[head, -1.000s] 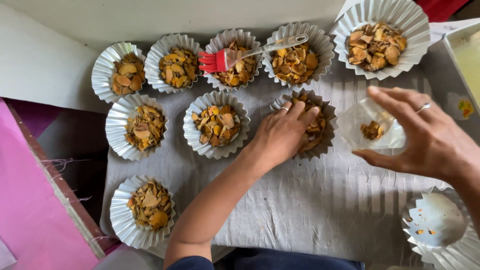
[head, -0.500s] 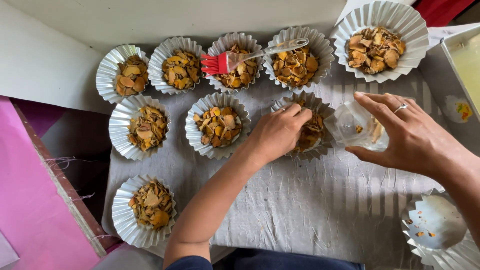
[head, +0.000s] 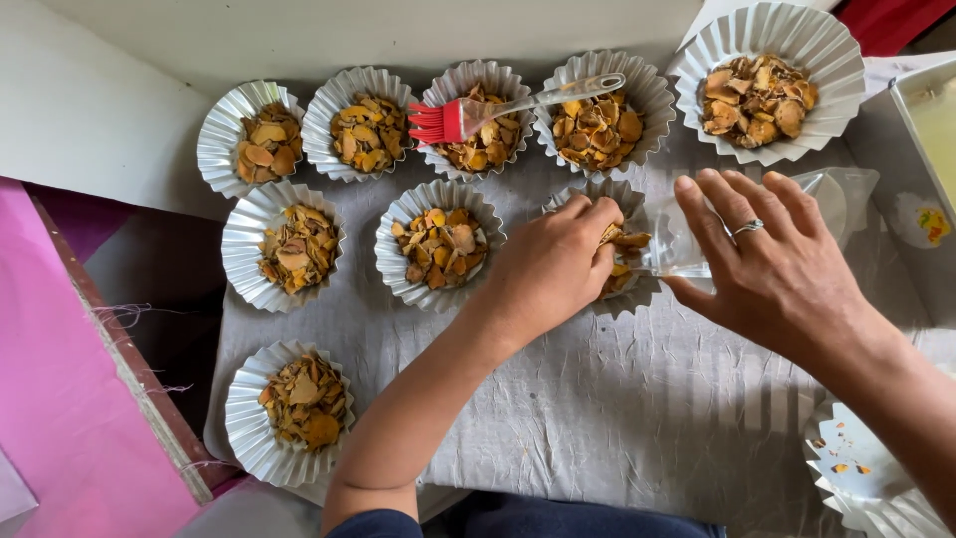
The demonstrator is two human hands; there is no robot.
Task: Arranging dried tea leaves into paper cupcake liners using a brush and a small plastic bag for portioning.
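Filling the ninth foil cup (head: 637, 289), your left hand (head: 553, 269) pinches chips; right hand (head: 782, 264) clamps the plastic cup (head: 687, 249); eight cups look full.

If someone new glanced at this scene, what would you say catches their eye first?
Probably the rows of fluted foil cups heaped with orange-brown dried chips, spread over the grey cloth. Mid-frame, the left hand presses into one cup while the ringed right hand tips a clear plastic bag toward it. A red silicone brush lies across the back row.
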